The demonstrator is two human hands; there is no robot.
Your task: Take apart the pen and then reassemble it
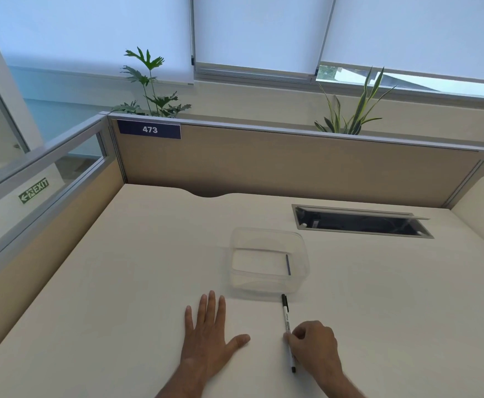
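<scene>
White-barrelled pen (286, 320) lies on the desk (120, 282), long axis running away from the person, cap end far; right hand (314, 344) pinches its middle, left hand (209, 334) flat, fingers spread.

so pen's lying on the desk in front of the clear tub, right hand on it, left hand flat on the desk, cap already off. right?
Not quite: the head view shows the pen with its black cap on. The rest holds: it lies on the desk before the clear tub, right hand on it, left hand flat.
</scene>
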